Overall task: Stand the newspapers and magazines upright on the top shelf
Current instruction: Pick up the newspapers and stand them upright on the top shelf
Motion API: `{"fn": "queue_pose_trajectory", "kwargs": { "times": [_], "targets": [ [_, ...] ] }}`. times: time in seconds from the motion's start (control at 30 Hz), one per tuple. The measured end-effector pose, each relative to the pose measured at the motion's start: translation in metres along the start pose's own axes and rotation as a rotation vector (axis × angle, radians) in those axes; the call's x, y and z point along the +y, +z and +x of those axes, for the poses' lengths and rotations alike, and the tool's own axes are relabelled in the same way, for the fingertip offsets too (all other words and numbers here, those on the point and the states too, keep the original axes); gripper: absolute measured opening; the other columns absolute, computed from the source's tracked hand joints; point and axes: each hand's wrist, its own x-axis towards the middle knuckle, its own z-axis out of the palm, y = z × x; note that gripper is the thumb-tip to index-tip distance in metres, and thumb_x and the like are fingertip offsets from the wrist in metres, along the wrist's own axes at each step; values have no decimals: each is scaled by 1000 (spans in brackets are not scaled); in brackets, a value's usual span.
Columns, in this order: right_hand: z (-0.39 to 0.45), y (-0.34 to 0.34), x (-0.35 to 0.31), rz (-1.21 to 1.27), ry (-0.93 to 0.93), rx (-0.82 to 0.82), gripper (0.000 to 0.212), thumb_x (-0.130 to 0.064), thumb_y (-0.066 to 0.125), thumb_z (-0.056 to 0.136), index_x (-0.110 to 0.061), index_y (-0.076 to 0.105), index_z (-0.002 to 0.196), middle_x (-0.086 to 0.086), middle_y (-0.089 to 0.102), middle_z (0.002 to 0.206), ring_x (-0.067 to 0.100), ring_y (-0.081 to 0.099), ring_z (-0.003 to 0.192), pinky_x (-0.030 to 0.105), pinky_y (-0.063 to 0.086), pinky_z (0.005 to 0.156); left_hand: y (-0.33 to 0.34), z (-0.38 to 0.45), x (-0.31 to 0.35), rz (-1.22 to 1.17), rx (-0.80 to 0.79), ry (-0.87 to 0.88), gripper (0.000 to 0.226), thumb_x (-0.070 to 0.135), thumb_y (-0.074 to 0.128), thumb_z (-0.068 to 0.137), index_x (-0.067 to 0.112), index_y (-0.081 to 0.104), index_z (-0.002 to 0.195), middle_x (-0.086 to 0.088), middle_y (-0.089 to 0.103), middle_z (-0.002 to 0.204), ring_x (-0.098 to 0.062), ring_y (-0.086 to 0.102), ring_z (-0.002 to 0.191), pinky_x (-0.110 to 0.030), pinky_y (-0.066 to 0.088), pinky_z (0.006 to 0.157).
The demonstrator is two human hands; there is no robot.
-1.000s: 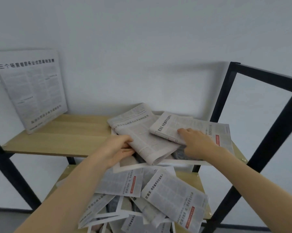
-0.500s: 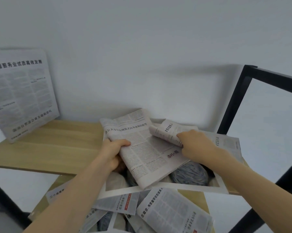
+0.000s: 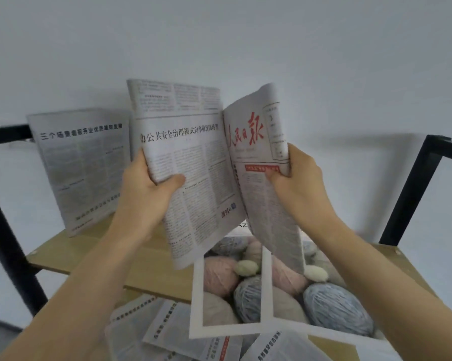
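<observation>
Both hands hold newspapers up off the top shelf point(image 3: 94, 252), a pale wooden board in a black metal frame point(image 3: 407, 188) set against a white wall. The left hand point(image 3: 146, 191) has its grip clamped on the left edge of a folded newspaper point(image 3: 191, 178), thumb pressed across the printed face and fingers hidden behind it; the paper is raised nearly upright, its lower edge hanging clear above the shelf. The right hand point(image 3: 301, 178) has its grip pinched on a second newspaper point(image 3: 258, 152) with a red masthead, thumb on the front and fingers wrapped around the right edge; this paper tilts and curls, its left edge meeting the first paper's right edge. At the shelf's far left a third newspaper point(image 3: 81, 165) already stands upright, leaning back against the wall. Beneath the raised papers a magazine point(image 3: 271, 295) lies flat on the right part of the top shelf, showing balls of yarn in pink, grey and blue inside a white border, its front corner overhanging the shelf edge. More newspapers point(image 3: 172, 332) lie in a loose heap on the lower shelf.
</observation>
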Motion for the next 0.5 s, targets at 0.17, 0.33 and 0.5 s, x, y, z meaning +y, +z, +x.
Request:
{"fn": "queue_pose_trajectory", "kwargs": {
  "times": [0.17,0.33,0.5],
  "targets": [
    [12,60,-23,150,-25,84,20,1,50,85,-14,58,96,-8,65,82,8,58,74,16,44,59,-43,20,-21,83,45,68,41,5,68,86,31,52,112,24,61,103,9,59,96,-15,48,76],
    [22,111,-44,257,-21,118,28,3,49,87,-18,57,103,-18,61,86,-7,55,78,2,42,61,-79,44,-52,145,63,111,41,5,67,87,30,51,113,17,61,107,-6,60,104,-24,49,84],
    [26,156,-60,270,-37,141,32,1,48,90,-12,56,118,-11,63,100,-2,56,80,2,44,71,-102,60,-88,172,69,114,39,6,66,87,30,51,115,22,60,106,-4,60,104,-31,51,90]
  ]
}}
